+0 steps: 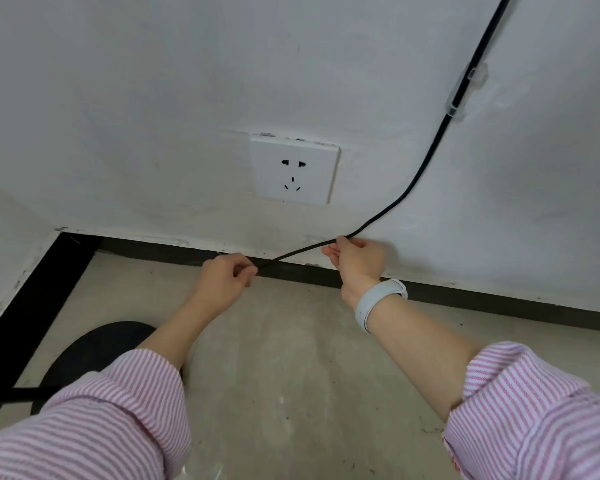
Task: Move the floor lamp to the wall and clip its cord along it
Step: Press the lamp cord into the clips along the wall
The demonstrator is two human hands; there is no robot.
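Observation:
A black cord (426, 161) runs down the white wall from the top right. It passes through a clear clip (463, 90) stuck to the wall, then curves left toward the skirting. My right hand (355, 259) pinches the cord just above the skirting. My left hand (227, 277) is shut on the same cord lower and to the left, and a short taut stretch spans between both hands. The lamp's round black base (94, 351) lies on the floor at the lower left, partly hidden by my left sleeve.
A white wall socket (293, 169) sits above my hands, with nothing plugged in. Dark skirting (482, 297) lines the wall, and the room corner is at the left. The floor (291, 375) is bare concrete. A white band is on my right wrist.

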